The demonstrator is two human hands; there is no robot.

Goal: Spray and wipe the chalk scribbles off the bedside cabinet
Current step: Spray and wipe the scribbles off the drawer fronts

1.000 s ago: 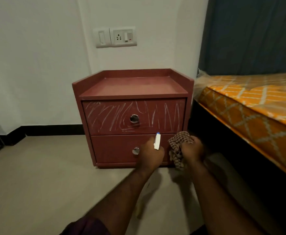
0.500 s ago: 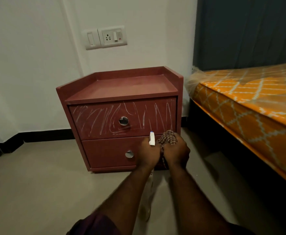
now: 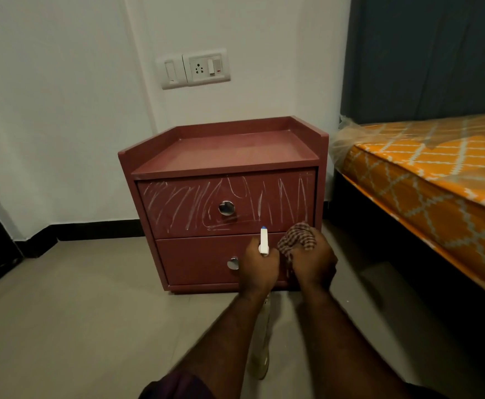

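Left hand (image 3: 258, 269) gripping spray bottle (image 3: 263, 242), right hand (image 3: 313, 264) clutching cloth (image 3: 296, 239); should be aiming it squarely at chalk scribbles (image 3: 189, 207).

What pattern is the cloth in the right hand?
Brown-and-white checks; the cloth is bunched in the right hand, seen best in the head view.

Dim, warm light, brightest on the white wall (image 3: 62, 116) beyond the left hand (image 3: 260, 267). Heavy shadow right of the right hand (image 3: 315, 264), beneath the bed (image 3: 437, 180). Small glint on the drawer knob (image 3: 226, 208) above the left hand. Soft and slightly grainy; straight lines bowed near the edges.
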